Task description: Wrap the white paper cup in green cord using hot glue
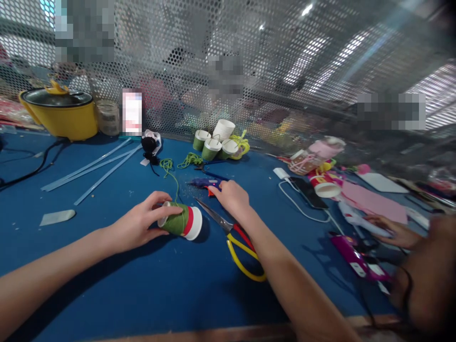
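My left hand (153, 216) is closed round a white paper cup (193, 223) lying on its side. Green yarn and a red band wrap the cup, and a loose yarn strand (174, 176) runs from it to a small tangle behind. My right hand (233, 198) grips a blue hot glue gun (203, 182) with an orange trigger, its nozzle pointing left on the table. Scissors (225, 225) with red and yellow handles lie open between the cup and my right forearm, which covers part of one handle.
Several cups (211, 148) stand at the back by a perforated metal screen. Clear glue sticks (103, 175) and a yellow electric pot (62, 116) are left. On the right are a phone (309, 192), a cable, a purple device (347, 254) and another person's hand (395, 232).
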Demonstrator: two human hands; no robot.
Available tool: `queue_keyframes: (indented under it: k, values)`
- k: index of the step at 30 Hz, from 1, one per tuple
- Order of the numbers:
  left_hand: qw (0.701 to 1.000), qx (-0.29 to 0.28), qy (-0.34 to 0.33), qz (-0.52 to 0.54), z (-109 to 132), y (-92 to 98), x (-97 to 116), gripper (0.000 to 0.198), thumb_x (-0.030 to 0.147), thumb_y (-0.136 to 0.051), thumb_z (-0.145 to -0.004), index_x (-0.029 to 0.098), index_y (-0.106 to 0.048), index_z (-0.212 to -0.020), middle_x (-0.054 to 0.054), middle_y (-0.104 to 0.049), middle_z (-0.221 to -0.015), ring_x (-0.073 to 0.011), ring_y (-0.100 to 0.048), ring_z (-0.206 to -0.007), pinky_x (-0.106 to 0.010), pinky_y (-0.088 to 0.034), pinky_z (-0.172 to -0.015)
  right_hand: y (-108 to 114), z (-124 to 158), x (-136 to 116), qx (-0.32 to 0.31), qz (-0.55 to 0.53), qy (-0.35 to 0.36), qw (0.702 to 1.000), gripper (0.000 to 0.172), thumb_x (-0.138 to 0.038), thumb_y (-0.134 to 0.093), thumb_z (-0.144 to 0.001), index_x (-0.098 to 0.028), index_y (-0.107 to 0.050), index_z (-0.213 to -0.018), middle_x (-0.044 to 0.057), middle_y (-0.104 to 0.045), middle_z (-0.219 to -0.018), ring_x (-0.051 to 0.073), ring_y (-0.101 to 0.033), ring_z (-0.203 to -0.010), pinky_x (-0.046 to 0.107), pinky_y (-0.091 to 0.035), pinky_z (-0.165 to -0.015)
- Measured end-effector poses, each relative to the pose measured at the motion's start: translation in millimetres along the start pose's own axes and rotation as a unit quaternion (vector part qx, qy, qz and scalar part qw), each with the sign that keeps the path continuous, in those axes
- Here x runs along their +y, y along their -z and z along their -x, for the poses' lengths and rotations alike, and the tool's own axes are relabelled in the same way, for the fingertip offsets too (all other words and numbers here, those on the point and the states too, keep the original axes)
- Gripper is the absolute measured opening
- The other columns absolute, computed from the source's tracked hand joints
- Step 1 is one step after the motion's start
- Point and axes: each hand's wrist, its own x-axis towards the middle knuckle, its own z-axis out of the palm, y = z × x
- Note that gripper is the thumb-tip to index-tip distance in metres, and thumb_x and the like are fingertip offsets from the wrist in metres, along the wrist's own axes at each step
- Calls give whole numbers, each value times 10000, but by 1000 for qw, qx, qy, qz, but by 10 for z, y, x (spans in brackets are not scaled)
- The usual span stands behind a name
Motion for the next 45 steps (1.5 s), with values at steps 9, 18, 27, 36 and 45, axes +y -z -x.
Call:
queue_keyframes:
  k: [9,18,27,36,45]
  values:
    - [1000,-22,-12,-12,-3,-8,18,480,110,-572,-811,285,-419,-1231,-101,-361,-1200,-248,-517,-1057,-391,-505,-862,-19,382,-656,-259,-168,156,938,317,-412,-483,-834,-157,-657,-761,51,-667,-819,169,-601,-799,273,-444,-693]
    - [1000,-27,-12,2,-11,13,40,495,126,-571,-810,261,-337,-1225,-107,-395,-1173,-244,-515,-1057,-375,-510,-842,-66,467,-768,-246,-276,-1,929,61,-216,-593,-719,-160,-592,-695,-24,-569,-606,91,-504,-549,217,-390,-526]
    - [997,-16,47,67,-10,16,33,427,246,-621,-794,219,-398,-1157,-102,-442,-1139,-235,-514,-1029,-384,-487,-862,-79,429,-662,-181,-372,23,910,102,-225,-601,-713,-179,-512,-693,7,-650,-718,114,-580,-657,266,-440,-650]
    - [960,-12,145,239,-22,17,64,434,299,-658,-755,217,-467,-1136,-62,-491,-1053,-182,-577,-899,-362,-527,-809,-58,335,-579,-105,-450,31,886,150,-239,-681,-644,-191,-632,-778,-23,-618,-695,92,-564,-620,254,-470,-628]
    - [965,-16,117,232,-17,19,74,434,278,-666,-747,192,-466,-1123,-74,-550,-1062,-196,-597,-924,-351,-519,-818,-117,327,-546,-89,-421,36,902,121,-226,-691,-646,-185,-634,-744,-25,-620,-671,86,-560,-584,256,-484,-628]
